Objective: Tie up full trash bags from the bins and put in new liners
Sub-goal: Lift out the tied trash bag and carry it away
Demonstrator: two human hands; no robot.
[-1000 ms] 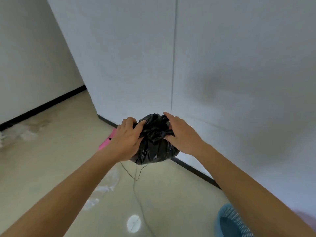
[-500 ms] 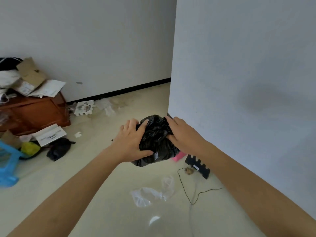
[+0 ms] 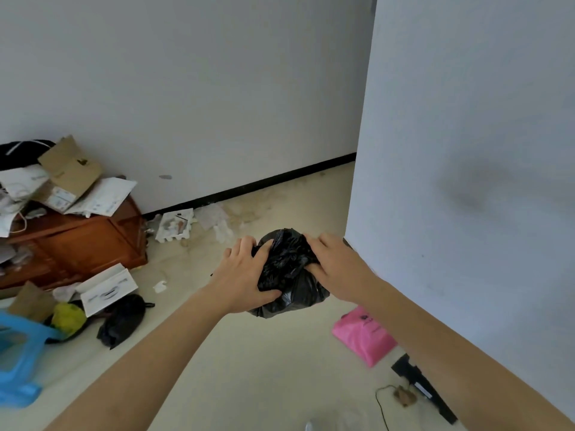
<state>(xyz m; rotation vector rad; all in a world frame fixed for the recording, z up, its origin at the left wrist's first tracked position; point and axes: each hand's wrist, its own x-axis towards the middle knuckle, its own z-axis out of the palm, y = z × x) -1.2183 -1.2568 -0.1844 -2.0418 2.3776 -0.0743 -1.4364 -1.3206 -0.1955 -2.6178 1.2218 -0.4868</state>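
A small, full black trash bag (image 3: 291,275) hangs in the air in front of me, its top bunched up. My left hand (image 3: 245,276) grips its left side, fingers curled over the crumpled top and thumb under the bulge. My right hand (image 3: 334,265) holds the right side of the bunched top, fingers tucked into the plastic. No bin is in view.
A white wall corner (image 3: 357,194) stands close on the right. A brown wooden cabinet (image 3: 71,247) piled with cardboard and papers sits at the left, with a blue plastic bag (image 3: 18,356) and a dark bundle (image 3: 123,318) on the floor. A pink bag (image 3: 362,337) and a black strip with a cable (image 3: 423,390) lie at the lower right.
My view has swung left across the room, from the bare wall to the cluttered cabinet corner. Both hands kept their hold on the black bag.
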